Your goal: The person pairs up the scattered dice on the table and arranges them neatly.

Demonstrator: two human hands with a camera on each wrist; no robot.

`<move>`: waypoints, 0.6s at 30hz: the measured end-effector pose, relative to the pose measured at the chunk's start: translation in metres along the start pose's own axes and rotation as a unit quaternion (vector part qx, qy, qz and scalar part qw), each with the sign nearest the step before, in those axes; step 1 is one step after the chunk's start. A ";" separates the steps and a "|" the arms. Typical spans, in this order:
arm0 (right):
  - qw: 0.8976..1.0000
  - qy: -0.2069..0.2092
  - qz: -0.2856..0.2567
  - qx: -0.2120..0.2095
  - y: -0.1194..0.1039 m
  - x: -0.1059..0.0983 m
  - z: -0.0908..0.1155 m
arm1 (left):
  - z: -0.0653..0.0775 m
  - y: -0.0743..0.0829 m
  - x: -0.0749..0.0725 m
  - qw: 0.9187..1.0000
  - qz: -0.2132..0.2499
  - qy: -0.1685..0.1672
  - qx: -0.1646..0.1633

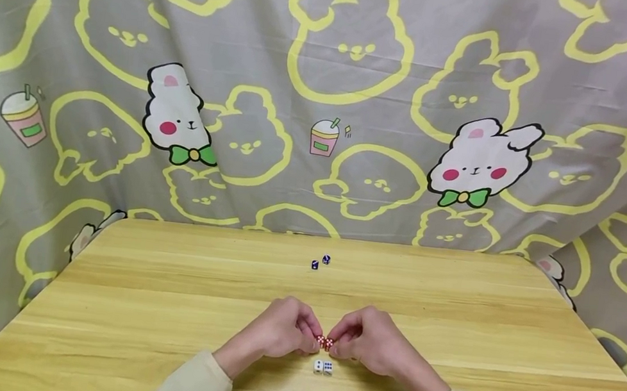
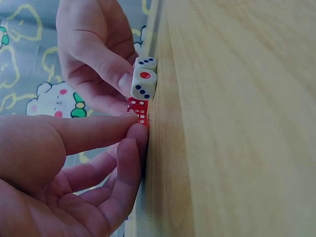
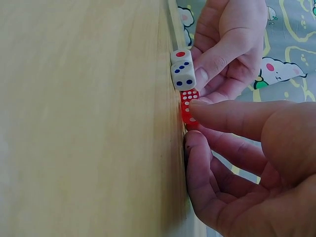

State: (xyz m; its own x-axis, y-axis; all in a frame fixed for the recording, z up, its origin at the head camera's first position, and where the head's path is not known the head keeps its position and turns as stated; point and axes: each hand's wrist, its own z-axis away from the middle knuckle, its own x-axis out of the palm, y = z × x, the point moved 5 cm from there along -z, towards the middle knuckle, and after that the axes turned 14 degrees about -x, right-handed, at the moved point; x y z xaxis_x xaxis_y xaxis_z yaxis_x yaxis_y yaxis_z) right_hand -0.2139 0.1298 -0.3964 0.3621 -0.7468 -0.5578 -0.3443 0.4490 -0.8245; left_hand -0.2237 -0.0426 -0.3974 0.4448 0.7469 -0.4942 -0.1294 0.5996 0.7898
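Note:
Two red dice with white pips stand side by side on the table, one at each hand's fingertips. My left hand [image 1: 283, 327] pinches the left red die [image 1: 321, 340] between thumb and fingers. From the other side, my right hand [image 1: 372, 341] pinches the right red die [image 1: 329, 344]. In the wrist views the fingers partly cover the red dice. Just nearer to me, a white die [image 1: 318, 367] and a second white die [image 1: 328, 369] sit next to each other, apart from both hands in the head view.
Farther back on the wooden table [image 1: 166, 269] lie a dark blue die [image 1: 314, 265] and another dark blue die [image 1: 326, 259], slightly apart. A grey curtain [image 1: 260, 54] with yellow cartoon outlines hangs behind the table and at its sides.

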 end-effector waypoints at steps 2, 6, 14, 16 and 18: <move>1.000 0.000 0.001 0.002 0.000 0.000 0.000 | 0.000 0.000 0.000 1.000 0.002 -0.002 -0.001; 1.000 0.000 0.005 0.002 0.000 0.000 0.000 | 0.000 0.000 0.000 1.000 0.004 -0.005 -0.002; 1.000 0.001 0.005 0.002 0.000 0.000 0.000 | 0.000 0.000 0.000 1.000 0.001 -0.005 -0.001; 1.000 0.004 0.007 0.001 -0.001 -0.001 -0.001 | 0.000 0.001 0.000 1.000 0.001 -0.005 0.000; 1.000 0.006 0.008 0.000 -0.001 0.000 -0.001 | 0.001 0.001 0.000 1.000 0.002 -0.006 0.001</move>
State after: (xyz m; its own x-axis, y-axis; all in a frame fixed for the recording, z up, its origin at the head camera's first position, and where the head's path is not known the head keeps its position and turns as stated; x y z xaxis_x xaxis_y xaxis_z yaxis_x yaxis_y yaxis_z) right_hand -0.2146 0.1293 -0.3954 0.3462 -0.7452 -0.5699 -0.3501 0.4609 -0.8155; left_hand -0.2232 -0.0420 -0.3965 0.4548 0.7463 -0.4861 -0.1294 0.5953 0.7930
